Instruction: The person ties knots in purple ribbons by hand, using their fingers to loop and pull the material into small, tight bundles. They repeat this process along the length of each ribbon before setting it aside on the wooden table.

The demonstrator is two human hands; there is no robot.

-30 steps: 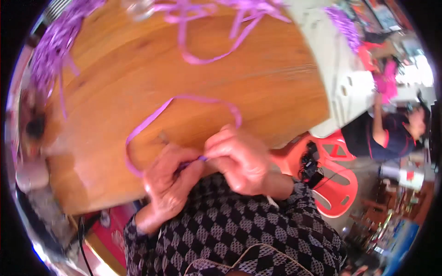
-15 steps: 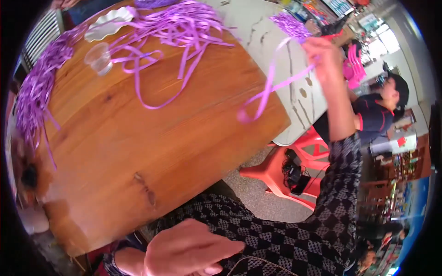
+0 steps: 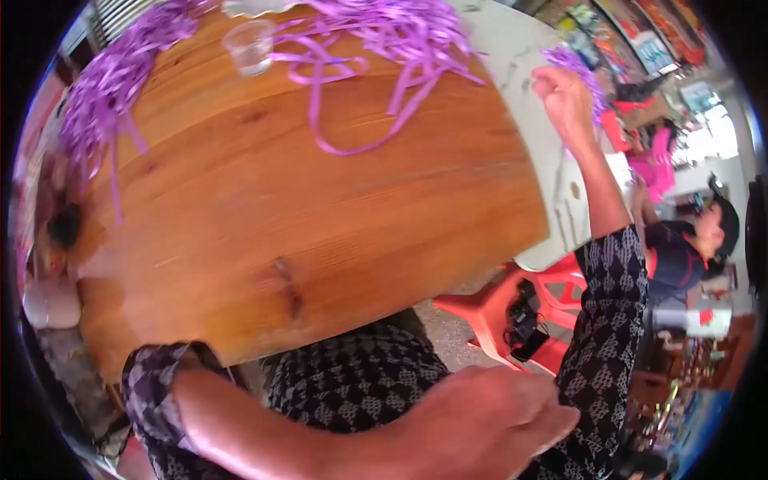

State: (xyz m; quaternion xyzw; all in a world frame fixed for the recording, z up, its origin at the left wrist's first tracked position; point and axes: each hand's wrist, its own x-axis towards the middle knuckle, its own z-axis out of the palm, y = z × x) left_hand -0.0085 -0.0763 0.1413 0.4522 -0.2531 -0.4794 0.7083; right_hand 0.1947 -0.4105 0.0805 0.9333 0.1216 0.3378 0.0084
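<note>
Your right hand [image 3: 566, 104] curls near purple ribbons [image 3: 566, 56], upper right, its dangling loop gone from sight, perhaps released. Your left hand [image 3: 500, 412] folds, lower right; neither grip is clear.

Cannot read any text, label, brand, number or sign. Can make out only blurred colours on the packs [image 3: 654, 52] at the upper right, too small and smeared for lettering. Likewise cannot decipher anything on the white panel [image 3: 718, 323] with a red patch at the right, or on the crowded small goods [image 3: 664, 406] below it.
</note>
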